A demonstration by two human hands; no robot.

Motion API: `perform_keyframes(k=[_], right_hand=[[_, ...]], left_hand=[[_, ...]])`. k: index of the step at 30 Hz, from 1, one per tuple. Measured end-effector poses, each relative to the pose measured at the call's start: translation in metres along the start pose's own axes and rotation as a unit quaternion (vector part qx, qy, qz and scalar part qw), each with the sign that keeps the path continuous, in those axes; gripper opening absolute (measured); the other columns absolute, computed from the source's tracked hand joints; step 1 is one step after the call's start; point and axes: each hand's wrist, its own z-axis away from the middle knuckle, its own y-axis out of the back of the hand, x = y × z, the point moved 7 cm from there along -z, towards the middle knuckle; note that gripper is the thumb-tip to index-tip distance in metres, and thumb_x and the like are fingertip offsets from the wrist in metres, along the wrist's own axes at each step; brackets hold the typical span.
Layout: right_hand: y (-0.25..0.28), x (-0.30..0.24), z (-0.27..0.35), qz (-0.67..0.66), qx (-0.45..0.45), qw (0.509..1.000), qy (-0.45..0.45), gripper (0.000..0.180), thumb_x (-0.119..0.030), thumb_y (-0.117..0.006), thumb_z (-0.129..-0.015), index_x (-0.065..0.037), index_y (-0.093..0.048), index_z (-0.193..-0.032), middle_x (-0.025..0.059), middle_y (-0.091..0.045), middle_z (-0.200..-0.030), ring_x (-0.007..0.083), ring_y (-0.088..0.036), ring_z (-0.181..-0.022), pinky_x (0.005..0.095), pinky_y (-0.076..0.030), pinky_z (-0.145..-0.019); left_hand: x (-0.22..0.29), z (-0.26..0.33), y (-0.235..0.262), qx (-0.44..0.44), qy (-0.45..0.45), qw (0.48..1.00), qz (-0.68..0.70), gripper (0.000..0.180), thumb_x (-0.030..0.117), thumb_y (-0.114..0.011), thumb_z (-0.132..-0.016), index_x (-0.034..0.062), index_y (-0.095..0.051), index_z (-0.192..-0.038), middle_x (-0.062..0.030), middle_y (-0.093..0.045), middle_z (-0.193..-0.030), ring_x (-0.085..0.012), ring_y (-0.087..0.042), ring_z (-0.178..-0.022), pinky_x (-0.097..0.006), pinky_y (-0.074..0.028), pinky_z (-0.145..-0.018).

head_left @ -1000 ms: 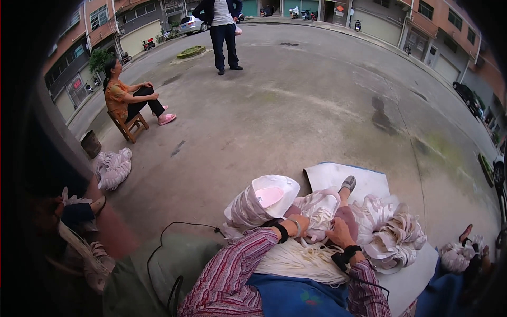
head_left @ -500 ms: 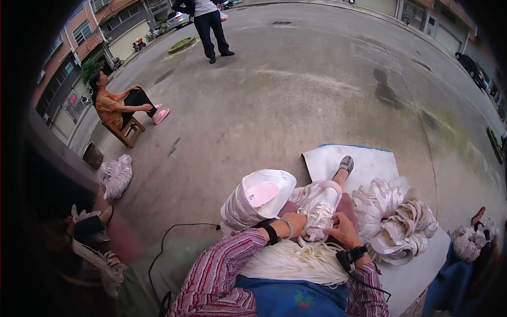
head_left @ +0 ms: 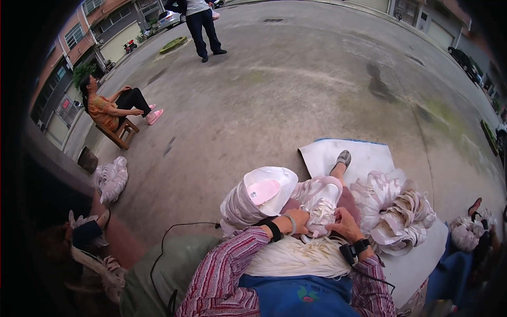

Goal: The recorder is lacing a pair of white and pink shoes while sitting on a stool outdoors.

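A white and pink shoe upper [head_left: 322, 199] with a white shoelace [head_left: 320, 212] across its front rests at my knees. My left hand [head_left: 299, 220] is closed on the left side of the upper, its fingertips partly hidden. On the other side, my right hand [head_left: 346, 224] pinches by the lace, thumb and fingers close together; the exact hold is small to see. A thick bundle of white laces [head_left: 301, 258] lies across my lap over a blue apron [head_left: 296, 296]. Left of the upper is a stack of nested shoe uppers [head_left: 245, 203] with a pink insole-like piece [head_left: 263, 192] on top.
More pale uppers [head_left: 398, 216] are heaped on a white sheet [head_left: 351, 153] at the right. Another bundle of uppers [head_left: 111, 179] lies at the left. A person sits on a wooden chair [head_left: 120, 133]; another stands farther off. A black cable [head_left: 154, 264] runs by my left arm.
The view has shifted slightly. My right hand has lifted its fingers a little along the upper's side; my left hand stays at the other side.
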Motion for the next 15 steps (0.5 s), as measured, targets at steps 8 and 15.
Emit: perform_keyframes(k=[8, 15], right_hand=[[0.005, -0.002, 0.003, 0.001, -0.015, 0.999, -0.034, 0.056, -0.022, -0.084, -0.059, -0.003, -0.049, -0.098, 0.0041, -0.053, -0.082, 0.0153, -0.051, -0.075, 0.0272, -0.045, -0.070], [0.003, -0.002, 0.000, -0.047, -0.016, 0.998, -0.028, 0.053, -0.014, -0.082, -0.059, -0.003, -0.049, -0.099, 0.0024, -0.050, -0.083, 0.0129, -0.049, -0.074, 0.0251, -0.045, -0.066]], left_hand=[[0.008, -0.001, -0.001, 0.002, 0.000, 1.000, -0.001, 0.039, 0.033, -0.070, -0.070, -0.0014, -0.067, -0.087, -0.0217, -0.067, -0.090, -0.0357, -0.066, -0.085, -0.041, -0.052, -0.077], [0.004, -0.011, -0.006, -0.014, -0.035, 0.998, -0.055, 0.038, 0.033, -0.070, -0.071, -0.0028, -0.068, -0.083, -0.0221, -0.067, -0.084, -0.0348, -0.066, -0.081, -0.041, -0.053, -0.074]])
